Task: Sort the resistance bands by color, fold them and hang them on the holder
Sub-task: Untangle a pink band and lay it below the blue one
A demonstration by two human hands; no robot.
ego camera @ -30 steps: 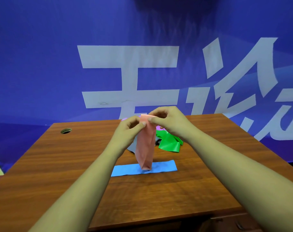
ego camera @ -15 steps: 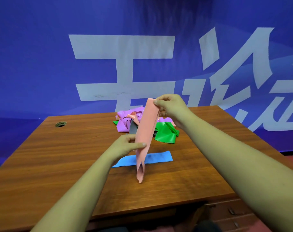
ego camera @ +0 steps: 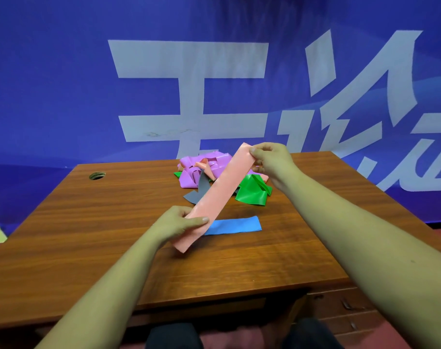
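Note:
A folded pink band (ego camera: 219, 192) stretches diagonally above the wooden table (ego camera: 88, 235). My right hand (ego camera: 272, 159) pinches its upper far end, and my left hand (ego camera: 179, 222) pinches it near the lower end. Under it a folded blue band (ego camera: 237, 224) lies flat on the table. Behind it sits a loose pile: purple bands (ego camera: 204, 165), a grey band (ego camera: 198, 192), a green band (ego camera: 253, 190) and bits of pink. No holder is in view.
A round cable hole (ego camera: 97, 175) is set in the table's far left corner. A blue banner with white characters (ego camera: 189, 71) hangs right behind the table. Drawers (ego camera: 345, 311) sit under the table at the right.
Both hands held the pink band's top together with it hanging down. My left hand slid down the band and the band swung from hanging to a slant.

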